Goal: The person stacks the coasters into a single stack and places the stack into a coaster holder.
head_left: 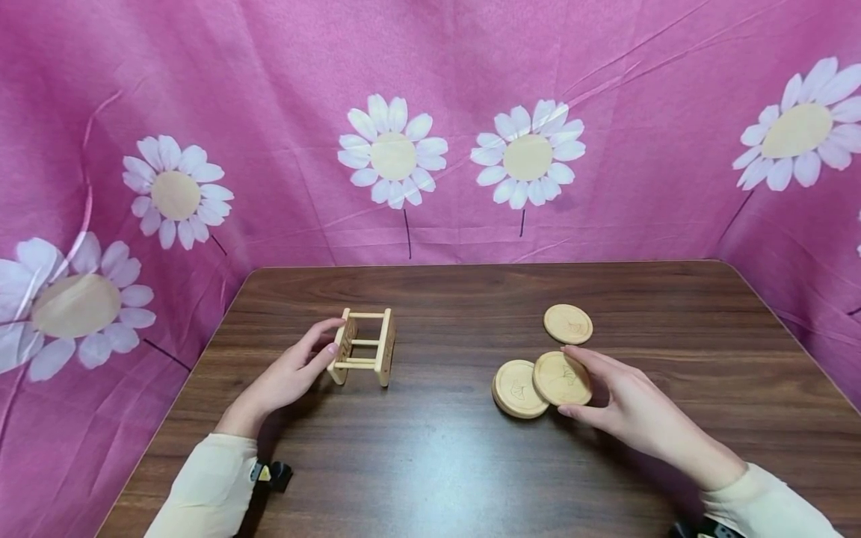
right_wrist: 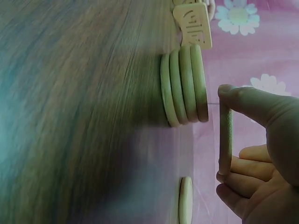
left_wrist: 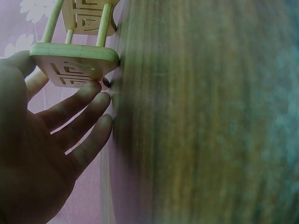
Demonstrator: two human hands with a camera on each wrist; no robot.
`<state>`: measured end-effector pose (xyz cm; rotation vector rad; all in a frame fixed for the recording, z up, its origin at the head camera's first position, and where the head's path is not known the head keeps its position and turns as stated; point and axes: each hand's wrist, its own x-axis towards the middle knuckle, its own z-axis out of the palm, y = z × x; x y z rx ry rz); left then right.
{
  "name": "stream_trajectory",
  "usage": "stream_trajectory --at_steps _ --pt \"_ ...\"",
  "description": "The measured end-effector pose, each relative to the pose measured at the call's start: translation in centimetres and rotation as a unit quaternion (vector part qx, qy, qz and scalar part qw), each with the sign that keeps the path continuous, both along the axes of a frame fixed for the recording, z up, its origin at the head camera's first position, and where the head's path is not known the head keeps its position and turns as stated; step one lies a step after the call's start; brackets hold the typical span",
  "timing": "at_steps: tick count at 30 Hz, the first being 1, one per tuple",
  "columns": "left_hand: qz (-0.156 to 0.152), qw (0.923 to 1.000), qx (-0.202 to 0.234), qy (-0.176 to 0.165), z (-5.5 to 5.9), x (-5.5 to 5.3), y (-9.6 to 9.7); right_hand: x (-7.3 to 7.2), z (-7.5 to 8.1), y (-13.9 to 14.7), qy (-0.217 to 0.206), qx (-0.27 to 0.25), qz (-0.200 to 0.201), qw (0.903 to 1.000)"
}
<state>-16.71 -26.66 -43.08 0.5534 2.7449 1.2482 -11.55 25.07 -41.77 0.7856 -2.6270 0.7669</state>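
On the left of the table a light wooden coaster holder (head_left: 386,347) stands upright, with cut-out side panels and dowel rails. My left hand (head_left: 291,377) grips its left panel with thumb and index finger; the other fingers extend below the panel in the left wrist view. Between thumb and fingers, my right hand (head_left: 635,407) holds a round wooden coaster (head_left: 562,379) with an engraved drawing. That coaster is above the table, apart from a stack of several coasters (right_wrist: 187,86) in the right wrist view. One more coaster (head_left: 568,324) lies flat behind them.
The brown wood-grain table (head_left: 430,463) has a pink cloth (head_left: 457,67) with white daisies hanging behind it and at its sides. Black wrist straps (head_left: 272,474) sit at the cream sleeves (head_left: 208,486).
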Motion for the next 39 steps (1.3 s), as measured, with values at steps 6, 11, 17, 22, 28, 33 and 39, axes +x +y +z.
stream_trajectory --at_steps 6,11,17,22,28,33,39 --pt "-0.002 1.0000 0.000 0.001 0.0 0.0 0.0 -0.1 0.1 -1.3 0.003 0.005 0.024 0.9997" --pt "-0.002 1.0000 0.001 0.001 0.0 0.0 -0.1 -0.1 0.4 -2.2 -0.008 0.008 0.032 0.9994" --pt "-0.004 1.0000 0.005 0.000 0.0 0.0 -0.1 -0.1 0.6 -3.0 -0.022 0.010 0.038 0.9990" --pt "-0.007 0.9999 0.008 -0.003 0.1 0.0 -0.1 -0.2 0.6 -3.6 -0.034 0.009 0.041 0.9986" --pt "-0.005 0.9999 0.003 -0.009 0.2 0.0 0.0 -0.2 0.6 -4.0 -0.039 0.013 0.042 0.9983" --pt "-0.003 0.9999 0.000 -0.010 0.3 0.0 0.0 -0.3 0.4 -4.2 -0.038 0.012 0.044 0.9983" --pt "-0.002 0.9999 0.001 -0.011 0.5 0.2 0.0 -0.4 0.2 -4.4 -0.037 0.010 0.045 0.9983"
